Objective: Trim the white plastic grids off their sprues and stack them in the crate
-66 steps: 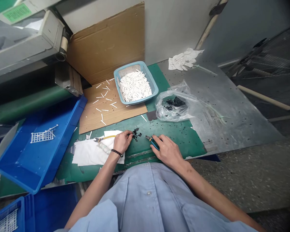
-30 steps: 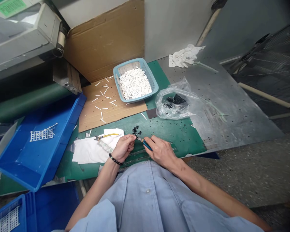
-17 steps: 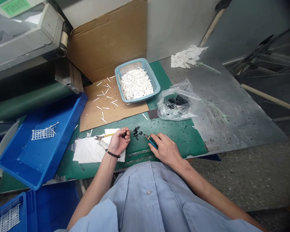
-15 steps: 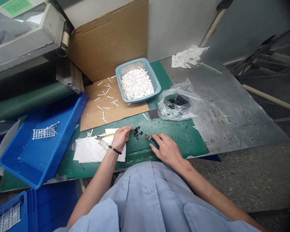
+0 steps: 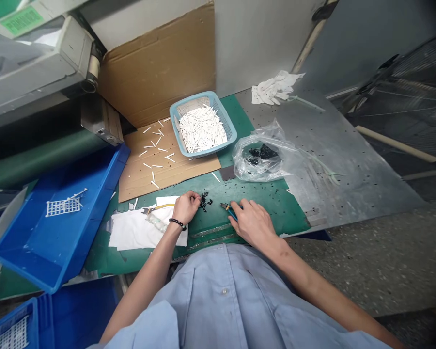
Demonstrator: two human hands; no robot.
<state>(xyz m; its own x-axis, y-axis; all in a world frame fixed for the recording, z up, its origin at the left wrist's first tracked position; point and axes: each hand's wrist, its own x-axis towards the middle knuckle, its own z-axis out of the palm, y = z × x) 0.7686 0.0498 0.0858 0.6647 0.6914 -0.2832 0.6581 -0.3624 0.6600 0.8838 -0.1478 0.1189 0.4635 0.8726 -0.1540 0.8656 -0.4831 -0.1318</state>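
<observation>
My left hand [image 5: 186, 207] has its fingers pinched at the left edge of a little pile of small black parts [image 5: 204, 199] on the green mat. What sits between its fingertips is too small to make out. On the other side of the pile, my right hand [image 5: 253, 220] is closed around a pair of blue-handled cutting pliers [image 5: 229, 209], whose jaws point left toward the black parts. Beside my left wrist, a second pair of pliers with yellow handles [image 5: 162, 207] lies on a white cloth [image 5: 131, 231].
A light blue basket [image 5: 173, 116] full of white sticks stands on cardboard [image 5: 131, 186] strewn with loose sticks. Right of it lies a clear bag [image 5: 245, 162] with black parts. White gloves [image 5: 274, 89] rest at the back; a blue bin [image 5: 32, 247] leans on the left.
My left hand has shifted right and down, onto the edge of the black pile. The pliers in my right hand have moved slightly right, away from the pile. The view has shifted a little.
</observation>
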